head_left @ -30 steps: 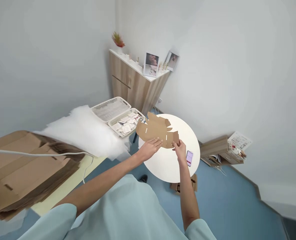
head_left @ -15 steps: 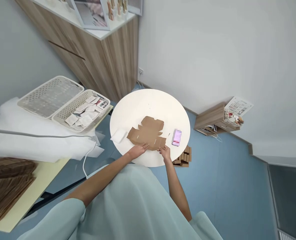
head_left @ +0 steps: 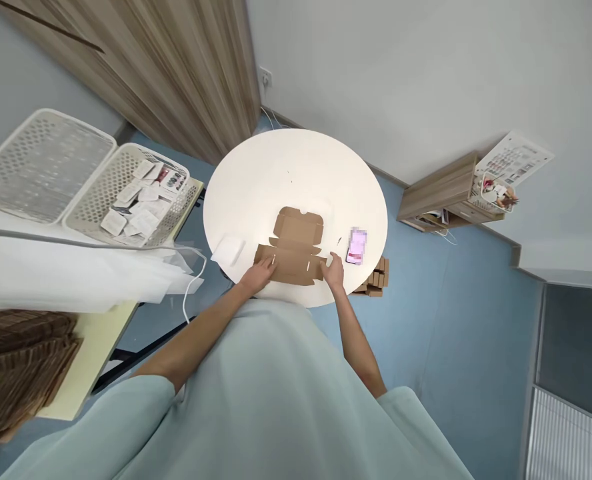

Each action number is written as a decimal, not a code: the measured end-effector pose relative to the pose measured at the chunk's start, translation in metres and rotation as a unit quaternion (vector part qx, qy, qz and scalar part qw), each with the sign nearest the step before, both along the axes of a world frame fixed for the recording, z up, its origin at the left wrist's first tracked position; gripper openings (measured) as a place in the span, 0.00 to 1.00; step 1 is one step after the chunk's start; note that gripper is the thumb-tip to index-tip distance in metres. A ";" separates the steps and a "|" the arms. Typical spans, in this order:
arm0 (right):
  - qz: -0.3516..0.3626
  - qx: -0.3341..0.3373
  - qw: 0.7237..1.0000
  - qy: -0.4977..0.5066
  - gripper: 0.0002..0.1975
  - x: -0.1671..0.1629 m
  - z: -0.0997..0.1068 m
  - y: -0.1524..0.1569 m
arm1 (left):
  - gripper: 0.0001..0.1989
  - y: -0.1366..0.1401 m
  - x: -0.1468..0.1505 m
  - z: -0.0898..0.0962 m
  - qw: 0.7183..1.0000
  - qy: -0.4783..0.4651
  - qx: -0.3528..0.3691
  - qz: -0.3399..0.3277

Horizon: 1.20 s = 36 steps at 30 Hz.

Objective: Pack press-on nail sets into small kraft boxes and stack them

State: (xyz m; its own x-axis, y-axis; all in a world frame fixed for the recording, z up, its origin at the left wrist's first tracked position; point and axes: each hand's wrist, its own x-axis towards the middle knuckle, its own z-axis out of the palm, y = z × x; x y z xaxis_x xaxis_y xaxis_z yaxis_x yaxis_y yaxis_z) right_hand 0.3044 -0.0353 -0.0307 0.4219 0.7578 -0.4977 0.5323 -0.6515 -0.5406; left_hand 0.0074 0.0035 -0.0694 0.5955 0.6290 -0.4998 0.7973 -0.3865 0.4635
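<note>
An unfolded brown cardboard box (head_left: pixel 299 233) lies on the white round table (head_left: pixel 296 157), its lid panel pointing away from me. My left hand (head_left: pixel 259 275) rests on the left side flap, fingers stretched out over the cardboard. At the opposite end, my right hand (head_left: pixel 333 272) has the edge of the right flap between thumb and fingers. Left of the box lies a white, flat, soft-looking sheet or pouch (head_left: pixel 229 249). A phone (head_left: pixel 357 246) with a blurred pinkish screen is to the right of my right hand.
Small brown boxes (head_left: pixel 376 279) are stacked below the table's right edge. At left, a white basket (head_left: pixel 81 217) holds paper packets, near white wrapping sheets (head_left: pixel 66 273) and stacked flat cardboard (head_left: pixel 26 367). A wooden cabinet (head_left: pixel 196 80) stands behind; a small shelf (head_left: pixel 439 190) is at right.
The cardboard has been turned square to me and its flaps straightened. My left hand moved from the front edge to the left flap. The camera view has tilted downward.
</note>
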 end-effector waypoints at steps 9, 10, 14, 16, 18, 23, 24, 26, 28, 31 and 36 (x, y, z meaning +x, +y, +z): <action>0.068 -0.079 0.994 0.020 0.33 -0.042 -0.026 0.062 | 0.17 0.021 -0.006 0.015 0.997 -0.023 -0.075 0.014; 0.056 -0.071 0.996 0.021 0.33 -0.044 -0.029 0.063 | 0.16 0.023 -0.006 0.016 0.997 -0.021 -0.077 0.013; 0.039 -0.031 0.998 0.038 0.34 -0.045 -0.032 0.051 | 0.16 0.030 -0.007 0.017 0.997 0.003 -0.077 0.017; 0.051 -0.026 0.997 0.050 0.35 -0.041 -0.031 0.040 | 0.16 0.033 -0.008 0.014 0.997 0.011 -0.071 0.015; 0.061 -0.016 0.996 0.065 0.36 -0.037 -0.029 0.029 | 0.16 0.034 -0.008 0.009 0.998 0.013 -0.067 0.017; 0.079 0.003 0.993 0.087 0.39 -0.035 -0.029 0.005 | 0.17 0.030 -0.007 -0.005 0.995 -0.009 -0.067 0.067; 0.091 0.006 0.992 0.088 0.42 -0.038 -0.029 0.001 | 0.16 0.028 -0.007 -0.006 0.995 -0.015 -0.065 0.079; 0.126 0.004 0.989 0.082 0.51 -0.044 -0.031 -0.008 | 0.16 0.024 -0.006 -0.009 0.992 -0.029 -0.061 0.110; 0.166 -0.012 0.984 0.067 0.62 -0.051 -0.033 -0.017 | 0.17 0.019 -0.006 -0.010 0.985 -0.045 -0.055 0.156; 0.214 -0.037 0.975 0.035 0.70 -0.060 -0.034 -0.029 | 0.17 0.011 -0.007 -0.009 0.970 -0.047 -0.051 0.235; 0.238 -0.054 0.970 -0.001 0.69 -0.062 -0.033 -0.036 | 0.38 0.001 -0.007 -0.002 0.954 -0.048 -0.047 0.293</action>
State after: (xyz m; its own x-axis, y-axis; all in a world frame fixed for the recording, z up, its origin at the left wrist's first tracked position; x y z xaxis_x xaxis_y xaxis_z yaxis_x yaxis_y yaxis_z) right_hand 0.2420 -0.0708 -0.0642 0.0385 0.8106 -0.5843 0.7872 -0.3848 -0.4819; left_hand 0.0007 0.0046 -0.0717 0.2020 0.8230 -0.5310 0.8158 0.1586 0.5562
